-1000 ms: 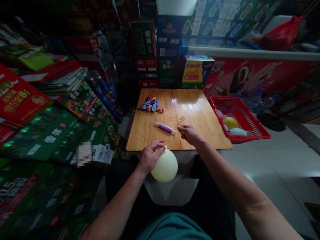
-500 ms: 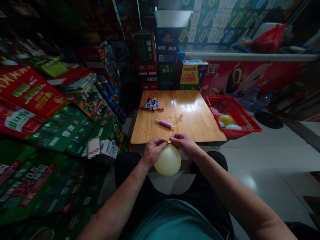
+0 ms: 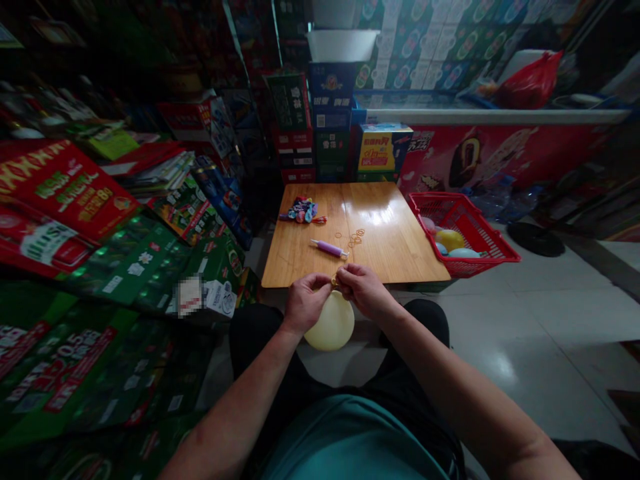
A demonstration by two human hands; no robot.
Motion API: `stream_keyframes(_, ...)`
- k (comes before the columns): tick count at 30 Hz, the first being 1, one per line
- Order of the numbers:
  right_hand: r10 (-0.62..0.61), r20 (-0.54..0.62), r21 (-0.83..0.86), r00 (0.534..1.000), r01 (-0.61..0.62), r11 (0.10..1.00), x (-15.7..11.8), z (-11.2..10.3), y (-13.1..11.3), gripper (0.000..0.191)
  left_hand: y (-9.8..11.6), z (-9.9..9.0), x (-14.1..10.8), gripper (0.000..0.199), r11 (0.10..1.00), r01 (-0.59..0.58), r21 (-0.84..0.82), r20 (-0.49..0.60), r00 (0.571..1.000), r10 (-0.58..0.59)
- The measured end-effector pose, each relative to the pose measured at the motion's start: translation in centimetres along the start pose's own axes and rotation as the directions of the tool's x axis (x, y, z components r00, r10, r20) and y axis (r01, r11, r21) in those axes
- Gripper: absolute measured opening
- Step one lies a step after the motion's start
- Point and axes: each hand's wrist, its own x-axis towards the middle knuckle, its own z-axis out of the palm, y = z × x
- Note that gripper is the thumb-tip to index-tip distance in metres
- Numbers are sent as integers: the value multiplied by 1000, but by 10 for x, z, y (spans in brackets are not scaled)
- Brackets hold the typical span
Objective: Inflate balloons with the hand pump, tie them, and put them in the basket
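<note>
A pale yellow inflated balloon (image 3: 330, 323) hangs below my two hands at the table's front edge. My left hand (image 3: 306, 301) pinches the balloon's neck from the left. On the right, my right hand (image 3: 361, 288) has its fingers closed at the same neck, where a small rubber band seems to be looped. On the wooden table (image 3: 400, 247) lie a purple pump (image 3: 329, 249), several loose rubber bands (image 3: 357, 237) and a pile of uninflated balloons (image 3: 303, 210).
A red basket (image 3: 480, 265) holding several balloons stands right of the table. Stacked green drink cases (image 3: 135, 260) crowd the left side. Boxes (image 3: 333, 100) with a white basin (image 3: 343, 47) on top stand behind the table.
The balloon has shifted slightly left in view. My right hand has closed in more tightly over the neck, its fingers curled more.
</note>
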Motion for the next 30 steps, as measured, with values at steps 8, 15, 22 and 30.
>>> stream_keyframes(8, 58, 44, -392, 997, -36, 919, -6, -2, 8, 25, -12, -6, 13, 40, 993, 47, -109, -149, 987, -63)
stream_keyframes(15, 205, 35, -130, 978, -199, 971, 4, -12, 16, 19, -12, -7, 8, 29, 926, 104, -363, -80, 987, -142)
stream_keyframes(22, 409, 138, 142, 902, -427, 893, 14, -23, 23, 21, -9, -18, 3, 25, 834, 172, -524, 66, 985, -162)
stream_keyframes(30, 454, 144, 229, 879, -476, 849, 22, -30, 32, 17, -11, -22, 3, 16, 784, 196, -590, 165, 979, -121)
